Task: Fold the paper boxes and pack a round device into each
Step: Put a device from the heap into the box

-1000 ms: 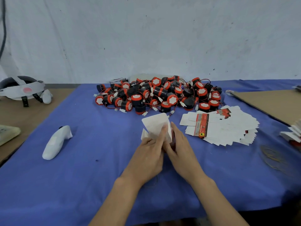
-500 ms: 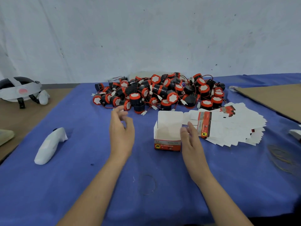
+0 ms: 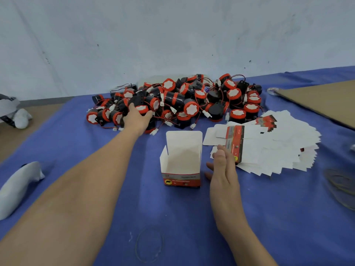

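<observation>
Left hand (image 3: 137, 119): stretched out to the pile (image 3: 182, 100), fingers curled round one round device (image 3: 142, 109) at its near edge.
Right hand (image 3: 222, 166): fingers relaxed and loose, holding nothing, just beside the box.
Box (image 3: 181, 160): folded, upright, lid flap raised, empty, in the middle of the desk (image 3: 249, 217).
Snag risk: thin wires (image 3: 107, 127) tangle the pile, so lifting one device may drag its neighbours along.
Tip risk: the light box stands unheld, and a trailing connector could knock it over.

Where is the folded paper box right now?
In the head view, the open box stands mid-table on the blue cloth, left of the right hand, in front of the pile of round devices.
</observation>
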A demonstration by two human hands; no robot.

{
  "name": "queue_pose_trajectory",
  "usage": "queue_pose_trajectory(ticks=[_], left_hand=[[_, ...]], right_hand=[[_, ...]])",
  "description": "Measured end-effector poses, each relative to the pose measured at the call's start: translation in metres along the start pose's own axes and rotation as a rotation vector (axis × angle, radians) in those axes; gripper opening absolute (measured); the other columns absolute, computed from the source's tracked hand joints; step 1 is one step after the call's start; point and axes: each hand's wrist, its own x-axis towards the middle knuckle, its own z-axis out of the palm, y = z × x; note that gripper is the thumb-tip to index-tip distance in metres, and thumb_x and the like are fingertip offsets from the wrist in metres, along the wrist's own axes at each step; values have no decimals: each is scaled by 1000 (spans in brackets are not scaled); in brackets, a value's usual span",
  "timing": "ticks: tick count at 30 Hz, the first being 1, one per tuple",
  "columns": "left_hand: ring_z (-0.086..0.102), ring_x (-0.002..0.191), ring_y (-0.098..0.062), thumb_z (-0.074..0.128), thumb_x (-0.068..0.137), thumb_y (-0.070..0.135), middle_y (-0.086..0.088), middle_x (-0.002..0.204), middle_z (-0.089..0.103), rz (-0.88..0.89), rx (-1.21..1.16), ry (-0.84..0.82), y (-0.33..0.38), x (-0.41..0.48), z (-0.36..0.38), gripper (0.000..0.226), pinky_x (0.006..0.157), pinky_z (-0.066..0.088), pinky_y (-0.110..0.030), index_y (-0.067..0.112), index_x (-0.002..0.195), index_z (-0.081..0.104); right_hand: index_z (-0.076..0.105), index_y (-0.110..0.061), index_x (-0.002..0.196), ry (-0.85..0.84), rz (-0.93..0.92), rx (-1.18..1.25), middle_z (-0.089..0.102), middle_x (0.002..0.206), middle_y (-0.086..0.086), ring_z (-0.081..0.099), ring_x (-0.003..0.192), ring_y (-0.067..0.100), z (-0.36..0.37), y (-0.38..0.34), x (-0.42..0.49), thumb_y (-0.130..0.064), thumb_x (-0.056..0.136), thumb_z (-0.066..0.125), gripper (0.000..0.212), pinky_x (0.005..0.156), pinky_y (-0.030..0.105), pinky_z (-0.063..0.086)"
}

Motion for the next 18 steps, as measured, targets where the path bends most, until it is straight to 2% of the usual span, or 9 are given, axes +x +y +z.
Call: queue_pose_trajectory(ticks=[4,6,8,10,12,14,16,18], left_hand=[[34,139,-42,63,95,37,-24,152,34,-113,124,46,13,6,11,83,110,37,-52,2,153,14],[32,138,-42,62,94,42,-25,151,30,-110,167,96,20,-1,13,81,107,37,-51,0,150,23],[35,135,-40,60,92,43,-24,146,35,-77,126,201,24,-14,7,71,103,39,-48,0,143,36],[47,125,-34,61,88,39,-19,135,50,-69,-77,334,27,-28,-9,55,95,44,-41,3,128,51],[57,94,-21,62,86,34,-7,105,62,-82,-465,410,26,-49,-30,23,74,44,-31,13,96,59],[43,69,-15,58,87,33,-2,80,50,-119,-745,384,20,-81,-48,18,62,33,-28,19,80,49],[38,64,-15,55,90,37,-5,79,45,-176,-855,304,5,-119,-56,21,59,30,-31,17,89,50],[50,64,-15,50,96,39,-3,84,55,-233,-968,199,-13,-158,-55,25,61,41,-27,16,103,56]], right_hand=[[40,-43,145,3,-9,31,49,147,-10,49,134,13,1,1,0,-70,81,31,71,109,31,44],[41,-43,144,9,-16,47,51,144,-10,51,131,12,1,2,2,-66,89,31,60,101,25,47],[42,-43,142,11,-20,53,51,143,-11,53,129,11,0,4,2,-57,100,33,46,95,19,48],[42,-42,142,17,-30,52,50,143,-11,52,130,12,-1,5,3,-51,103,33,41,100,25,48],[42,-39,143,20,-35,43,50,144,-9,51,132,14,-1,3,2,-49,105,33,40,107,33,47],[42,-34,144,25,-48,38,49,145,-9,49,133,14,-1,2,1,-46,106,33,41,111,39,44],[43,-31,143,38,-74,11,47,144,-11,49,132,12,0,1,-2,-46,106,34,40,110,39,44],[43,-34,139,43,-143,-46,45,142,-14,47,126,-2,-1,1,-5,-44,107,35,35,105,25,45]])
